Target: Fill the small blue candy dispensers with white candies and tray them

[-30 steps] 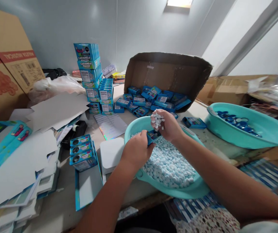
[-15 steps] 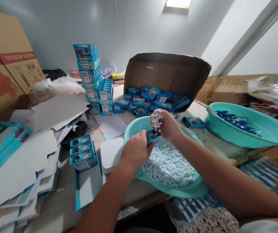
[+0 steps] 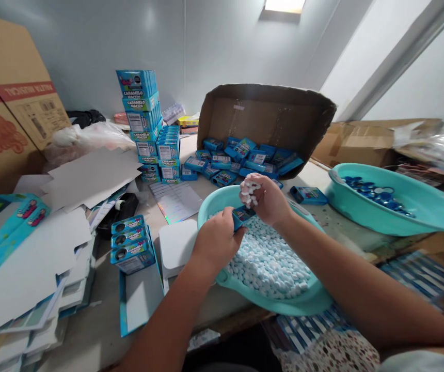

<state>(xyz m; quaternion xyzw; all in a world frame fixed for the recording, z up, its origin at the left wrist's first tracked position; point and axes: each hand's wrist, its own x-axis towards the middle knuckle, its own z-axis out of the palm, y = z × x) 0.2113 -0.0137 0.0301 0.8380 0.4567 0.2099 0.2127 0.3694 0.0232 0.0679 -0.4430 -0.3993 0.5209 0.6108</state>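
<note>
My left hand [image 3: 218, 238] is closed round a small blue box [image 3: 241, 216] above a turquoise basin [image 3: 284, 308]. Small white and pale blue candies [image 3: 270, 263] fill much of that basin. Just over the box, my right hand [image 3: 266, 199] is cupped and closed on a handful of the same candies [image 3: 250, 192]. Left of the basin, several small blue boxes [image 3: 132, 248] stand at one end of an open display tray [image 3: 143, 305]. A white rectangular object [image 3: 177, 245] lies between that tray and the basin.
Behind the basin, a cardboard box [image 3: 264, 111] on its side holds many blue boxes. Stacked display packs [image 3: 142, 121] rise at back left. Flat cartons [image 3: 32, 263] cover the left side. A second turquoise basin [image 3: 419, 214] with round blue pieces stands right; one blue box [image 3: 309, 195] lies nearby.
The candies in my right hand sit slightly lower, and a little more of the small box shows in my left hand. Both hands stay nearly in place.
</note>
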